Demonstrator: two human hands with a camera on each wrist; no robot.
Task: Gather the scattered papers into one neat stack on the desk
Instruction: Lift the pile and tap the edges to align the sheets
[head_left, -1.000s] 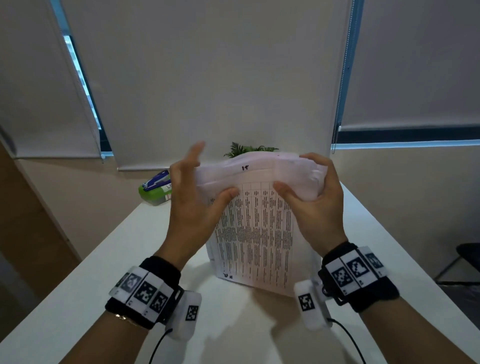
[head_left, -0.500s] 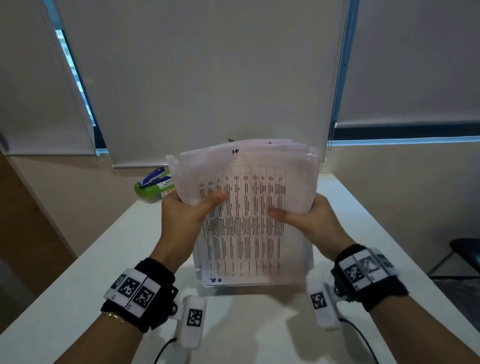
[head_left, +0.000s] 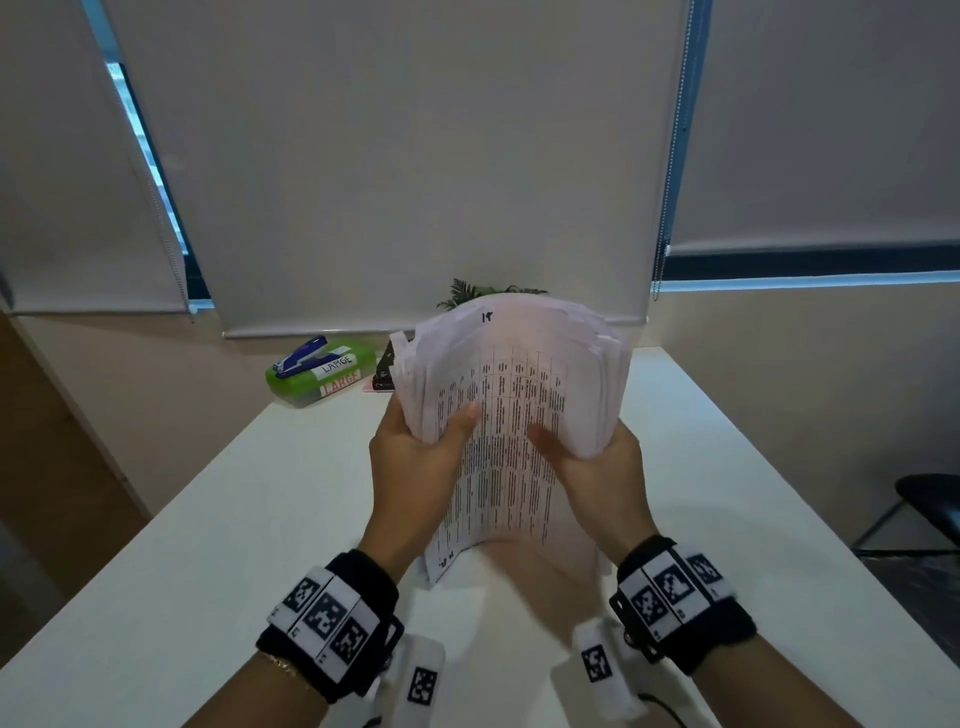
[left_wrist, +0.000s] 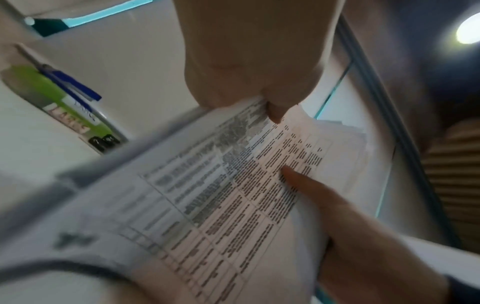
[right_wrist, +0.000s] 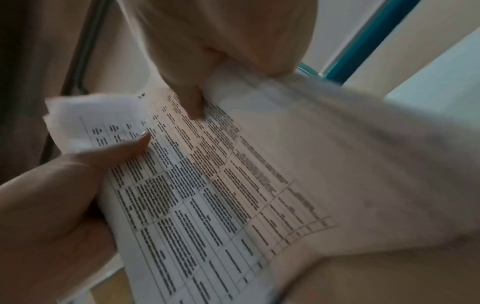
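A thick sheaf of printed papers (head_left: 511, 415) stands upright over the white desk (head_left: 208, 545), its top edge curling toward me and fanned out. My left hand (head_left: 415, 447) grips its left side, thumb across the front page. My right hand (head_left: 592, 457) grips the right side, thumb on the print. The sheaf's lower edge blurs near the desk; whether it touches is unclear. Both wrist views show the papers (left_wrist: 233, 185) (right_wrist: 221, 185) close up, with my left hand (left_wrist: 262, 67) and my right hand (right_wrist: 228, 41) pinching them from opposite sides.
A green box (head_left: 322, 376) labelled LARGE with a blue stapler (head_left: 301, 353) on top sits at the desk's far left. A small plant (head_left: 488, 288) peeks over the papers. Roller blinds cover the windows behind. A dark chair (head_left: 924, 499) stands at the right.
The sheaf's top stood tall and flat half a second ago and now bends toward me with its sheets fanned. Both hands slid lower and closer together on its sides.
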